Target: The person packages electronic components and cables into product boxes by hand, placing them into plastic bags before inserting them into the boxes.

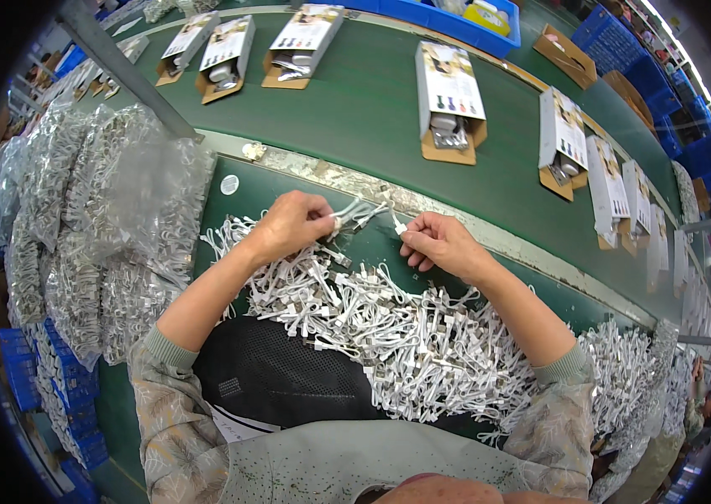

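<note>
My left hand (292, 225) is closed around a small bunch of short white cables (355, 212). My right hand (438, 244) pinches the plug end (400, 228) of one of them between thumb and forefinger. Just near of both hands a heap of loose white cables (389, 328) covers the green bench (242, 197). Bagged cables (120, 210) pile at the left, and open boxes (449, 101) ride the far conveyor belt (355, 101).

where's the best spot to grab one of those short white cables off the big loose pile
Probably by a plug end, pinched from above. The pile of short white cables lies tangled, but the stiff blocky plugs stick up and out of it, while the thin cords loop under neighbours. The left hand and right hand both pinch theirs with fingertips.
</note>
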{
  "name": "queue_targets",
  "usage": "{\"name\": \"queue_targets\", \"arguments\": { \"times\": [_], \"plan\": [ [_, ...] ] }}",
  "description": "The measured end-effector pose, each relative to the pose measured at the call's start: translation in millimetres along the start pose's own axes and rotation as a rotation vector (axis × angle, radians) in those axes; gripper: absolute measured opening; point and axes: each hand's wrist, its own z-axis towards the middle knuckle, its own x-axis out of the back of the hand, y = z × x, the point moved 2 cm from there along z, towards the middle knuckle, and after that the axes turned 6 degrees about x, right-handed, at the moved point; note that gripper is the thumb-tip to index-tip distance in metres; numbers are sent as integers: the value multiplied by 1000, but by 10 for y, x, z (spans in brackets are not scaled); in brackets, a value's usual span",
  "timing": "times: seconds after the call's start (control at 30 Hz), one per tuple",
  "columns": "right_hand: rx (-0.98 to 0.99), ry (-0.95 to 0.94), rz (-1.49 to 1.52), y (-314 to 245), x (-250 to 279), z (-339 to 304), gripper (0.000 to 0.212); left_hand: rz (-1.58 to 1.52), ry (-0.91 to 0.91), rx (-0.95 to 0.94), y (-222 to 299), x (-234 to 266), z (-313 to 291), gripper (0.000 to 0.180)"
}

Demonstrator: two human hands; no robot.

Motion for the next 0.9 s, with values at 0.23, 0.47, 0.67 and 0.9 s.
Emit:
{"name": "queue_targets", "arguments": {
  "times": [0.23,0.47,0.67,0.9],
  "plan": [
    [-112,29,248,-153,4,272,24,-197,97,54,-272,237,17,23],
    [-81,3,335,-381,-18,685,19,-237,114,54,-286,181,28,22],
    [-28,164,524,-541,17,1708,15,-289,91,61,-393,149,43,23],
    [47,633,717,-372,391,2374,28,-228,93,67,-200,94,15,22]
  ]
}}
